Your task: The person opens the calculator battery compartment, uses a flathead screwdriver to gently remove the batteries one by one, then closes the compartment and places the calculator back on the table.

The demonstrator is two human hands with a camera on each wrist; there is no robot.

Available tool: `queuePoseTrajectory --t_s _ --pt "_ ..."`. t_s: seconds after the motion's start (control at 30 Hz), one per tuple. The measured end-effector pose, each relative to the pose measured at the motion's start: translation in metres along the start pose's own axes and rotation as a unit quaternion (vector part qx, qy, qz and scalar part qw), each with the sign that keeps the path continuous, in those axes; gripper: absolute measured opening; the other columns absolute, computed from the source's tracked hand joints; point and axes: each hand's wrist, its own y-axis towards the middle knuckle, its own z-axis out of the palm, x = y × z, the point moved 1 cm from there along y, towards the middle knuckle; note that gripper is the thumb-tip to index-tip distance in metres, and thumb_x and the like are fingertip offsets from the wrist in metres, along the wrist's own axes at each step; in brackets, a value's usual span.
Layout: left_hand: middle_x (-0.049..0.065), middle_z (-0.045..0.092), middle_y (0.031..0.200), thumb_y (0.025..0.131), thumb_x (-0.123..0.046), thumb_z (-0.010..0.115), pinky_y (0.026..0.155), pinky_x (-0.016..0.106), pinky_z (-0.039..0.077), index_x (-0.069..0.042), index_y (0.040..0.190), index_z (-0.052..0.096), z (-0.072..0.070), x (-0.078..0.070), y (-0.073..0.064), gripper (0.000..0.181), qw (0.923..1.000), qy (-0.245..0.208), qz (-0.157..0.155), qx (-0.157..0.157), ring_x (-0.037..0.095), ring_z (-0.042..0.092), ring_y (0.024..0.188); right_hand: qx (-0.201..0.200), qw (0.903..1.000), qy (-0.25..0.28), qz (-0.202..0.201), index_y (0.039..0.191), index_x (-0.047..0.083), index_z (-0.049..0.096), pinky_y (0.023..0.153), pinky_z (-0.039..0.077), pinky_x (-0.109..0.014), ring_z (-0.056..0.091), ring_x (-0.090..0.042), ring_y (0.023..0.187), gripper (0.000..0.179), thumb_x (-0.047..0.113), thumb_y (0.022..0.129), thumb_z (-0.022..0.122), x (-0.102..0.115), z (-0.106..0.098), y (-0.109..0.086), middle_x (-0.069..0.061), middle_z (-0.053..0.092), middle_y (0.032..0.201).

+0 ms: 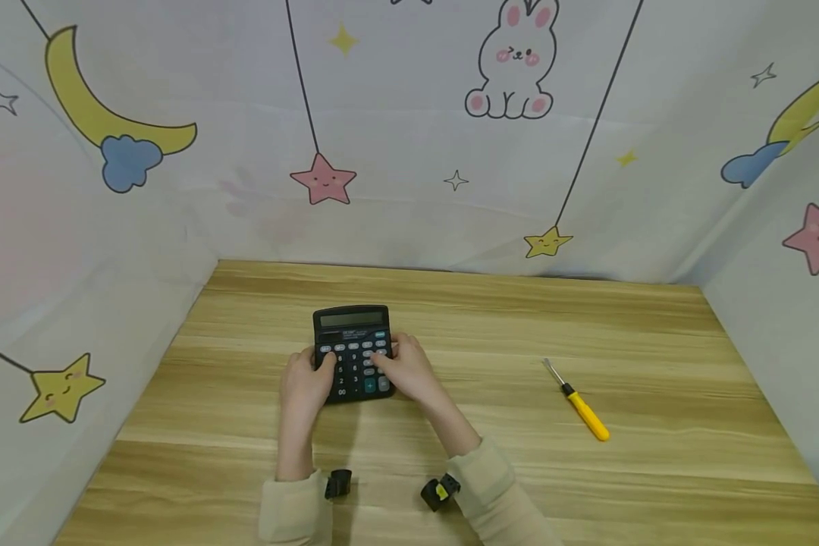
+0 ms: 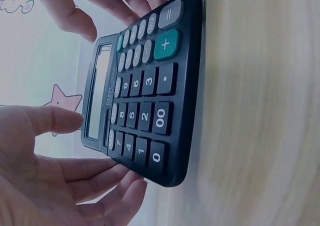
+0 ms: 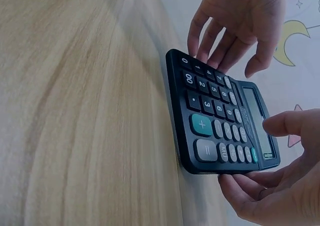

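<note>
A black desktop calculator (image 1: 352, 355) is held between both hands near the left middle of the table, its keys and display facing up toward the head camera. My left hand (image 1: 305, 381) grips its left edge, the thumb over the front and the fingers at the side and back. On the opposite edge my right hand (image 1: 407, 369) holds it the same way. In the left wrist view the calculator (image 2: 145, 91) shows black number keys, grey keys and a green plus key. Its display (image 3: 258, 122) lies beside the right thumb in the right wrist view.
A screwdriver (image 1: 578, 402) with a yellow handle lies on the wood-grain table (image 1: 662, 364) to the right of the hands. White cloth (image 1: 409, 136) printed with stars, moons and a rabbit rises behind the table and along both sides. Black straps with small devices (image 1: 440, 491) sit at the wrists.
</note>
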Motion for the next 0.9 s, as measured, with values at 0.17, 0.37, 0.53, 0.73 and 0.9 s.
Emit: queuePoseTrajectory --t_s 0.17,0.37,0.53,0.73,0.9 --pt "0.027 0.052 0.124 0.094 -0.025 0.047 0.099 0.051 0.039 0.010 0.139 0.042 -0.0008 -0.0004 -0.0015 0.058 0.9999 -0.012 -0.007 0.003 0.040 0.052 0.115 0.001 0.9999 0.015 -0.005 0.134 -0.007 0.047 0.072 0.053 -0.030 0.057 -0.020 0.088 0.055 0.022 0.089 0.063 -0.0014 -0.0013 -0.0005 -0.018 0.053 0.108" --pt "0.026 0.052 0.126 0.094 -0.025 0.047 0.099 0.050 0.038 0.008 0.140 0.042 -0.0014 -0.0012 -0.0020 0.057 0.9995 -0.030 -0.014 -0.001 0.039 0.051 0.116 0.002 0.9998 0.022 0.000 0.136 -0.005 0.045 0.072 0.053 -0.030 0.058 -0.021 0.090 0.056 0.024 0.090 0.062 -0.0014 -0.0018 -0.0017 -0.017 0.053 0.110" --pt "0.025 0.051 0.126 0.095 -0.025 0.048 0.100 0.049 0.039 0.007 0.141 0.041 -0.0016 -0.0030 -0.0025 0.057 0.9992 -0.039 -0.011 -0.001 0.039 0.051 0.117 0.002 0.9996 0.027 0.001 0.137 -0.005 0.043 0.075 0.053 -0.031 0.058 -0.022 0.094 0.059 0.025 0.090 0.062 0.0000 -0.0030 -0.0036 -0.017 0.052 0.111" --pt "0.025 0.051 0.128 0.095 -0.025 0.048 0.103 0.049 0.037 0.006 0.142 0.040 -0.0021 -0.0052 -0.0028 0.057 0.9983 -0.057 -0.010 -0.001 0.038 0.049 0.119 0.002 0.9995 0.031 0.002 0.139 -0.005 0.041 0.079 0.053 -0.033 0.058 -0.024 0.098 0.062 0.025 0.090 0.063 0.0015 -0.0045 -0.0038 -0.018 0.052 0.114" --pt "0.025 0.050 0.129 0.095 -0.024 0.049 0.104 0.049 0.037 0.006 0.142 0.040 -0.0026 -0.0059 -0.0020 0.057 0.9977 -0.067 -0.010 -0.002 0.039 0.049 0.120 0.002 0.9995 0.030 0.004 0.141 -0.004 0.039 0.081 0.052 -0.034 0.057 -0.024 0.101 0.063 0.027 0.090 0.062 0.0036 -0.0057 -0.0036 -0.017 0.052 0.116"
